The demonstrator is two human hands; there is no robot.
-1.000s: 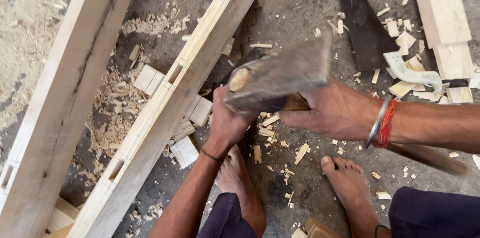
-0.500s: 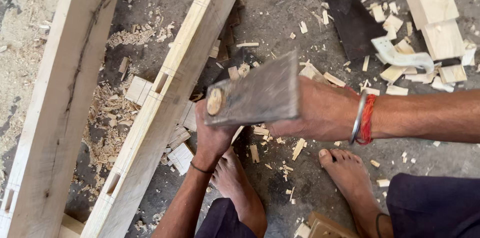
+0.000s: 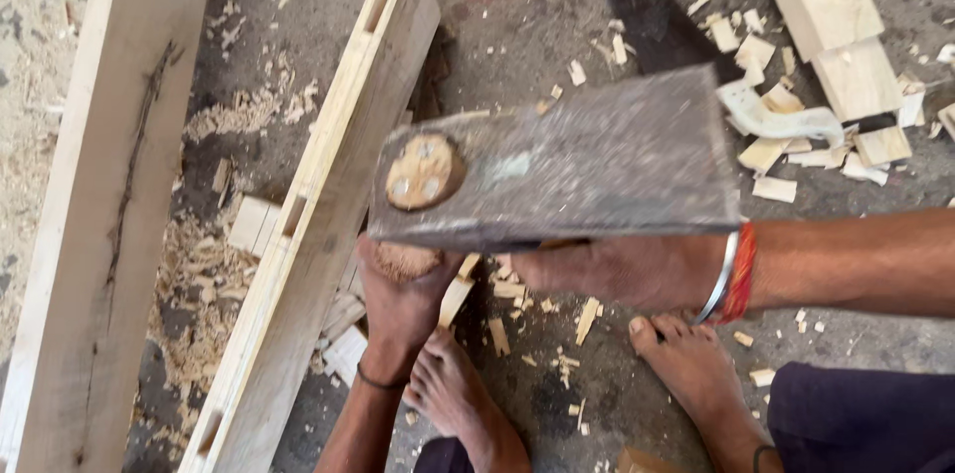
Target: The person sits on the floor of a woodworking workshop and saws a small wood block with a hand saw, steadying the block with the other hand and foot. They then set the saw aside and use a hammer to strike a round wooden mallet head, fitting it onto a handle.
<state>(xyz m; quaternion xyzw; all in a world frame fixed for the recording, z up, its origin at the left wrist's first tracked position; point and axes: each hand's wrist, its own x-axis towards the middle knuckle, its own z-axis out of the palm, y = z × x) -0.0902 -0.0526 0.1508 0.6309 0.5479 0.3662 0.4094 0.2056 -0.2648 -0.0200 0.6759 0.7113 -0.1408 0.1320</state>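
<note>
Grey axe head (image 3: pixel 577 160) in right hand (image 3: pixel 617 269), above pale mortised beam (image 3: pixel 318 224)

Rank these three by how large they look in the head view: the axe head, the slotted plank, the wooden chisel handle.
1. slotted plank, the longest.
2. axe head, though it is raised toward the camera, so it may look bigger than it is.
3. wooden chisel handle, only its rounded top showing above the left hand.

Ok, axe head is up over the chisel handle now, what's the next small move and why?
Probably a short, straight drop of the axe head onto the round wooden handle end. The right hand holds the head just above it, the left hand grips the handle against the slotted plank, and bare toes sit close by, so keep the blow small.
</note>
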